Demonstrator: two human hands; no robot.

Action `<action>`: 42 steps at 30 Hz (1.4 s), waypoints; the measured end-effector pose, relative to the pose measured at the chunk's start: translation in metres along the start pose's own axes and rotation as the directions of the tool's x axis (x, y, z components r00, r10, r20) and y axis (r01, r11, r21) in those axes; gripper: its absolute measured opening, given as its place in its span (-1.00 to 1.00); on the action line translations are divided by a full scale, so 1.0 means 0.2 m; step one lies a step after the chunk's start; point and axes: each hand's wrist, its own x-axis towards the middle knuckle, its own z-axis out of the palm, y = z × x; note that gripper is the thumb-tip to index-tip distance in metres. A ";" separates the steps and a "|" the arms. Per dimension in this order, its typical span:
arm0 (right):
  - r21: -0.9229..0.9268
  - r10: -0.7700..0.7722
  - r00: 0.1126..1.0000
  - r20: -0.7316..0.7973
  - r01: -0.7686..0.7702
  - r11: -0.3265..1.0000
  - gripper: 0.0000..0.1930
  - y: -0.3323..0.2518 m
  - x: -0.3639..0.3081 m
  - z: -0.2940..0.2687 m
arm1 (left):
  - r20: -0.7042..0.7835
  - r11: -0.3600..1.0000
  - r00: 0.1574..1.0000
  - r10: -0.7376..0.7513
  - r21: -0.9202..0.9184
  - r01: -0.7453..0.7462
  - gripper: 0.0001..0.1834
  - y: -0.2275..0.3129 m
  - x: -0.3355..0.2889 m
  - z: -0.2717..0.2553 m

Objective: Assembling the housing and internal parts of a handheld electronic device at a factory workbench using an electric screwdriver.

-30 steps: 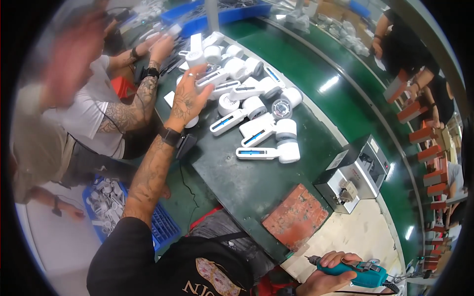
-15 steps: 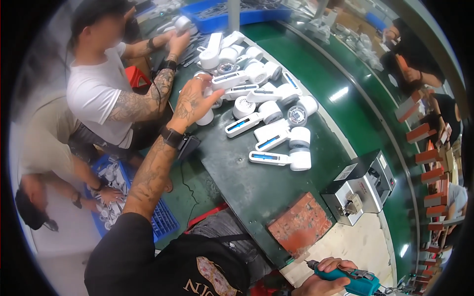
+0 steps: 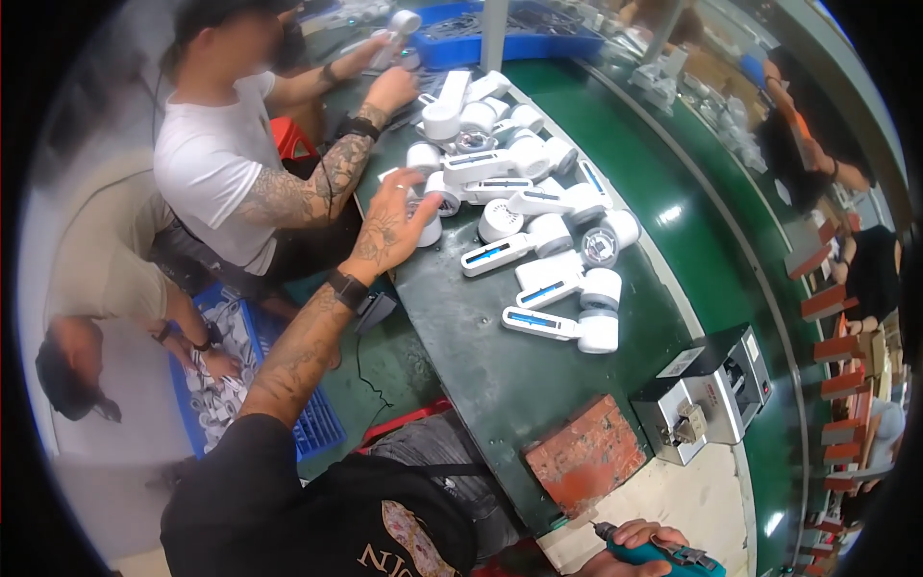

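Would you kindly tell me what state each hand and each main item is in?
Left hand: fingers partly spread at the white units; grip unclear.
Right hand: closed around the teal power tool.
Teal power tool: held, tip toward the left; running or not, unclear.
White units: heaped, lying at various angles.
Red board: lying flat, scuffed.
Silver-and-black machine: upright; on or off, unclear.
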 end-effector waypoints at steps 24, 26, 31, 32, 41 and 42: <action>-0.646 -0.447 0.769 -0.457 0.059 0.761 -0.48 0.06 0.29 -0.16 | 0.005 0.688 0.932 0.362 -0.676 -0.264 -0.80 0.78 -0.28 0.01; -0.779 -0.511 0.767 -0.388 0.023 0.626 -0.48 0.09 0.28 -0.16 | 0.023 0.634 0.923 0.384 -0.733 -0.245 -0.81 0.85 -0.31 0.05; -0.846 -0.483 0.808 -0.336 -0.034 0.532 -0.46 0.12 0.23 -0.18 | 0.084 0.438 0.891 0.447 -0.889 -0.136 -0.84 1.04 -0.33 0.14; -0.844 -0.428 0.853 -0.299 -0.028 0.535 -0.46 0.11 0.24 -0.18 | 0.074 0.398 0.884 0.461 -0.908 -0.132 -0.84 1.08 -0.31 0.15; -0.756 -0.312 0.932 -0.186 0.067 0.652 -0.48 0.07 0.34 -0.23 | -0.024 0.212 0.864 0.503 -0.966 -0.150 -0.86 1.43 -0.17 0.39; -0.761 -0.316 0.930 -0.185 0.068 0.645 -0.48 0.07 0.34 -0.23 | -0.025 0.204 0.865 0.502 -0.968 -0.146 -0.86 1.45 -0.19 0.42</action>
